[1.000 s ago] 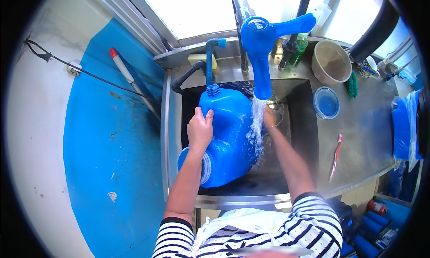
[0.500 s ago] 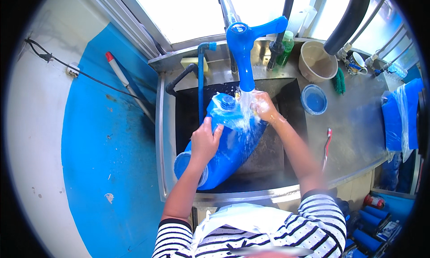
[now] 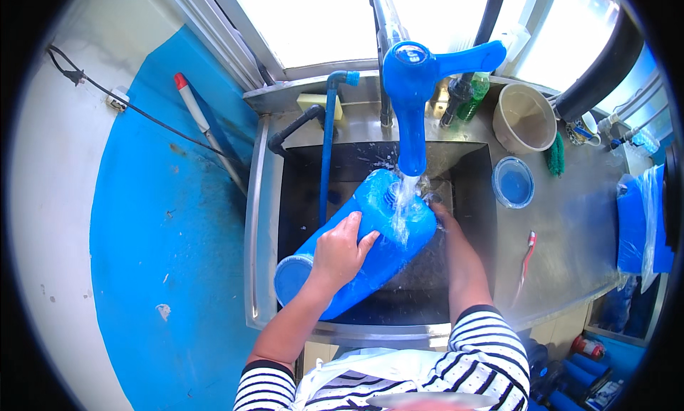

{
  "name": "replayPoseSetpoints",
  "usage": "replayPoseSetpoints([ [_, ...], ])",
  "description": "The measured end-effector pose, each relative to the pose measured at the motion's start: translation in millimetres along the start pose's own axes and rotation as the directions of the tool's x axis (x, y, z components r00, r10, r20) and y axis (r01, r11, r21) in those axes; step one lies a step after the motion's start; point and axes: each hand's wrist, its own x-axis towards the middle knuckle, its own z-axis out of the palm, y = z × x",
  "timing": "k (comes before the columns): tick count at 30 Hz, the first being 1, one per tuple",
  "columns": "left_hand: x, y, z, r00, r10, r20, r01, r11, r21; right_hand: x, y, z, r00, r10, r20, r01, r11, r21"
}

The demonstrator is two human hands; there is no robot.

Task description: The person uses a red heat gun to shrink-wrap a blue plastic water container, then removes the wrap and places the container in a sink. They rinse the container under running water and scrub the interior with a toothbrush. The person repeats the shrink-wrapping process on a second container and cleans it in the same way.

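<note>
A large blue water jug (image 3: 381,250) lies tilted in the metal sink (image 3: 262,218), its threaded neck toward the far side and a wide round cap (image 3: 292,279) at its near left. Water (image 3: 406,190) pours from the blue tap (image 3: 413,115) onto the jug's shoulder beside the neck. My left hand (image 3: 336,253) grips the jug from above, thumb and fingers pressed against its upper side. Beyond the jug's right shoulder is my right hand (image 3: 442,210), close to the stream. Its fingers are mostly hidden by the jug and splashing water, so what they hold is unclear.
On the right counter stand a beige bucket (image 3: 525,119), a blue-rimmed round tub (image 3: 513,183), a green brush (image 3: 556,156) and a red toothbrush (image 3: 527,258). Upright blue pipe (image 3: 328,154) rises at the sink's left. Blue plastic-wrapped items (image 3: 638,222) sit far right.
The jug has turned and shifted right, bringing its neck under the tap; foam on its top has thinned. My left hand moved right with it. My right hand moved lower, behind the jug's shoulder.
</note>
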Motion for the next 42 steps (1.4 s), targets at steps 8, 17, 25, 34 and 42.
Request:
replayPoseSetpoints([
  [8,27,13,3,0.983,0.057,0.176,-0.046,0.997,-0.066,-203,-160,-44,0.685,-0.719,-0.12,0.628,0.499,0.597],
  [17,25,51,17,0.664,0.668,0.335,-0.641,0.74,-0.204,-319,-284,-35,0.393,-0.919,-0.039,0.858,0.382,-0.343],
  [25,-10,33,-11,0.997,0.072,-0.01,-0.072,0.956,-0.285,-295,-276,-25,0.315,-0.949,0.002,0.567,0.186,-0.802],
  [34,11,12,-16,0.972,-0.054,0.227,0.037,0.996,0.08,-330,-282,-27,0.227,-0.954,0.194,0.545,-0.041,-0.838],
  [42,11,18,-21,0.967,0.013,0.256,-0.052,0.987,0.149,-286,-293,-19,0.492,-0.626,0.605,0.721,-0.096,-0.686],
])
